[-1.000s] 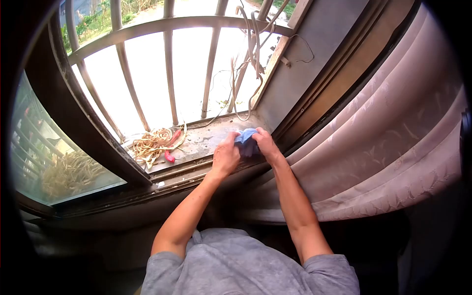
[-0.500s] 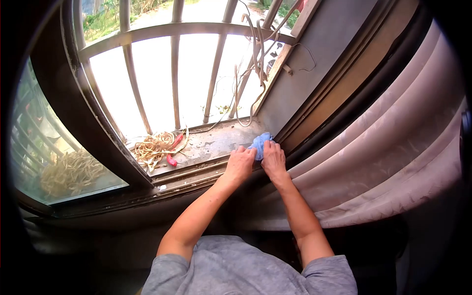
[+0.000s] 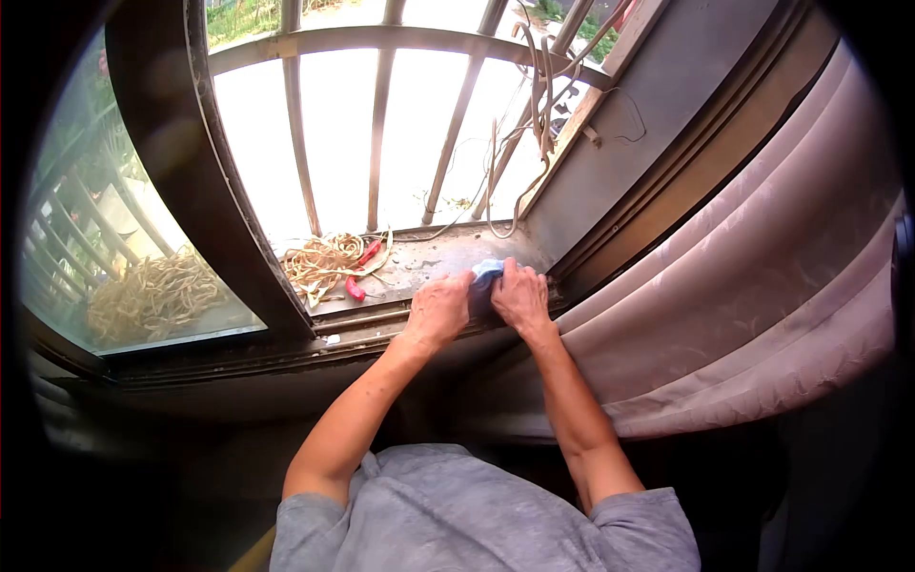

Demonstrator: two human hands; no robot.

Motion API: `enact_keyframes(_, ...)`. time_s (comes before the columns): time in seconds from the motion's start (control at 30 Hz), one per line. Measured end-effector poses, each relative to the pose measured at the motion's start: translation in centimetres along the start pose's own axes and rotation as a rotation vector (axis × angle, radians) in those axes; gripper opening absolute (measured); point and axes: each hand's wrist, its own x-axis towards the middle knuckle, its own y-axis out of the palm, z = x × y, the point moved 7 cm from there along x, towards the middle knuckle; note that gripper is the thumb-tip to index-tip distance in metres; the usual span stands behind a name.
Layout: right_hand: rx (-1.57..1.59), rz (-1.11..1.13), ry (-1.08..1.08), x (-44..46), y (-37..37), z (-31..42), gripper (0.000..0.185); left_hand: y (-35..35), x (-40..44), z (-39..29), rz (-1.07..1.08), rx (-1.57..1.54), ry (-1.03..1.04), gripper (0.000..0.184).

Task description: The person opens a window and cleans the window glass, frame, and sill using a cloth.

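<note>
Between the left hand and the right hand is soft, crumpled cloth. Beyond them, the sill looks rough, matt and stained, the bars dull metal. Left of the left hand are dry, papery strands, glossy peppers and a smooth glass pane; right of the right hand, a faintly sheeny fabric curtain.

We find the cloth between our left grip and our right grip, towards the right end of the sill; whether it touches the sill, we cannot quite tell. To the left of both, a heap of strands lies on the sill, with two peppers at its right side. Behind the sill stand the bars, with wires at their right. Before the sill runs the window track; the pane stands left, the curtain right.
</note>
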Motion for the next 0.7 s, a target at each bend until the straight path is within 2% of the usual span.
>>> enact_keyframes(0.03, 0.164, 0.026, -0.003, -0.1, 0.8, 0.8, 0.023, -1.0, 0.1, 0.7, 0.063, -0.103, -0.113, 0.023)
enact_keyframes(0.1, 0.485, 0.075, 0.000, 0.4, 2.1, 2.0, 0.022, -3.7, 0.3, 2.2, 0.020, -0.190, -0.175, 0.023)
enact_keyframes(0.13, 0.609, -0.016, -0.045, 0.7, 1.5, 2.4, 0.017, -6.3, 0.0, 1.7, -0.093, -0.206, -0.152, 0.025)
enact_keyframes(0.17, 0.745, -0.010, -0.020, 0.8, 1.4, 2.3, 0.014, -9.1, -0.4, 1.1, -0.211, -0.220, -0.127, 0.028)
enact_keyframes(0.2, 0.878, -0.003, 0.004, 0.9, -0.3, 2.8, 0.011, -11.5, -1.1, -0.3, -0.332, -0.106, 0.019, 0.033)
enact_keyframes(0.23, 1.011, 0.005, 0.029, 0.8, -2.2, 3.5, 0.010, -12.9, -1.9, -1.2, -0.370, 0.097, 0.068, 0.035)
enact_keyframes(0.27, 0.955, -0.073, -0.019, 0.5, -4.9, 4.3, 0.014, -13.5, -2.7, -1.7, -0.381, 0.258, 0.115, 0.034)
enact_keyframes(0.33, 0.759, -0.362, -0.305, -0.1, -7.7, 5.5, 0.016, -13.3, -4.3, -2.1, -0.411, 0.519, 0.174, 0.033)
enact_keyframes(0.37, 0.653, -0.507, -0.446, -0.6, -8.7, 6.2, 0.018, -13.0, -5.2, -1.9, -0.419, 0.578, 0.167, 0.031)
enact_keyframes(0.4, 0.466, -0.534, -0.548, -1.2, -8.4, 6.9, 0.023, -12.2, -6.0, -1.2, -0.415, 0.604, 0.125, 0.030)
enact_keyframes(0.5, 0.198, -0.301, -0.525, -2.6, -3.2, 7.5, 0.019, -8.2, -8.1, 2.5, -0.272, 0.693, -0.042, 0.024)
enact_keyframes(0.57, 0.135, -0.186, -0.428, -3.1, 1.3, 6.0, 0.014, -5.9, -9.1, 4.8, -0.215, 0.732, -0.118, 0.022)
enact_keyframes(0.7, 0.129, -0.070, -0.329, -2.2, 1.5, 6.0, 0.016, -5.4, -8.6, 5.1, -0.166, 0.624, -0.160, 0.024)
